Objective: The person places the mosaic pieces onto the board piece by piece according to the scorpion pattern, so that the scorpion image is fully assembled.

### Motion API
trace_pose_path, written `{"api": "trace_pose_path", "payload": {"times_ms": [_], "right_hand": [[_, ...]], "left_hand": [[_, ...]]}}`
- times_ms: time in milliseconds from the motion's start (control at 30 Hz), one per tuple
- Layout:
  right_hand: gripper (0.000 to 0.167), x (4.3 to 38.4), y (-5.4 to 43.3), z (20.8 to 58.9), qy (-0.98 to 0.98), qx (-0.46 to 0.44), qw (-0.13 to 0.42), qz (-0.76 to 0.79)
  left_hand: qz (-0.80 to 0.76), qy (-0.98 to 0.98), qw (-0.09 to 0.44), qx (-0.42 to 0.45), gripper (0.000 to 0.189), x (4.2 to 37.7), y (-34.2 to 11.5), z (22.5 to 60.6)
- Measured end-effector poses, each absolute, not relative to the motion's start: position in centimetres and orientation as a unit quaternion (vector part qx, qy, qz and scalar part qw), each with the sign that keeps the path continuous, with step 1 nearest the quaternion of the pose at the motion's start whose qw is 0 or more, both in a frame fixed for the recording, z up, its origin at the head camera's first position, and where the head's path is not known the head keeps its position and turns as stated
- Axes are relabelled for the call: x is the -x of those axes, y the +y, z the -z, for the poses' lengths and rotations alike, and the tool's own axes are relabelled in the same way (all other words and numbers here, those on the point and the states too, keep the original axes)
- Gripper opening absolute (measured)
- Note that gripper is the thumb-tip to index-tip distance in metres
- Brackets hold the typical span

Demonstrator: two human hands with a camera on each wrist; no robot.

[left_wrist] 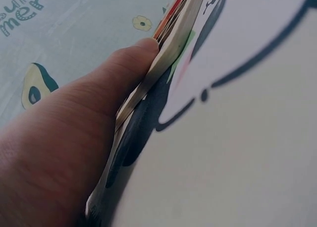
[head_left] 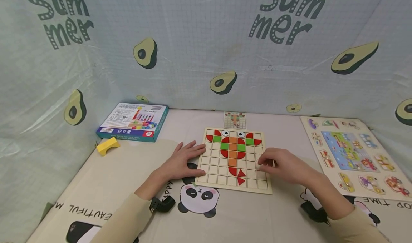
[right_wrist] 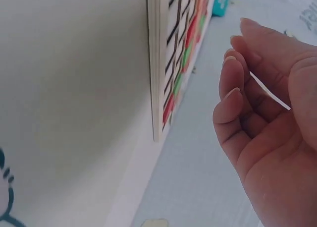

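Note:
A square wooden grid board [head_left: 212,178] lies on the cloth, bearing red, green and orange flat pieces and two eye pieces. Low in the pattern, two red triangles [head_left: 241,173] sit near a red rounded piece [head_left: 232,171]. My left hand [head_left: 185,160] rests at the board's left side with fingers spread, and its thumb [left_wrist: 136,51] touches the board's edge in the left wrist view. Over the board's right edge hovers my right hand [head_left: 283,164]. Its fingers [right_wrist: 233,78] are loosely curled with nothing visible between them and the thumb.
A small pattern card [head_left: 235,120] lies just behind the board. At the back left is a boxed toy set [head_left: 132,121], with a yellow arch block [head_left: 108,146] in front. A picture puzzle board [head_left: 357,157] lies at the right. A printed curtain [head_left: 186,39] hangs behind.

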State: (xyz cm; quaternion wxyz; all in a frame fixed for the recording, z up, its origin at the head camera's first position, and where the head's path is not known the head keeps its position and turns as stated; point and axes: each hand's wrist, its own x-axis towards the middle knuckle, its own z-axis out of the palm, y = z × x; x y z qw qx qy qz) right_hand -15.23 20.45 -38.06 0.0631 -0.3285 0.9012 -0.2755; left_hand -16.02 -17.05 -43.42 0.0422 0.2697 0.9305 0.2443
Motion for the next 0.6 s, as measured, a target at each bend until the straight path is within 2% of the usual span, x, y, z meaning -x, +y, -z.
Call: {"api": "trace_pose_path", "payload": {"times_ms": [333,600], "right_hand": [[0.014,15.5,22.1,38.7,0.891,0.318,0.015,0.324],[0.027,15.8,23.0,39.2,0.889,0.286,0.005,0.357]], "left_hand": [[-0.249,0.926,0.037,-0.281,0.082,16.1,-17.3,43.7],[-0.25,0.929,0.019,-0.274,0.079,16.0,-17.7,43.3]]}}
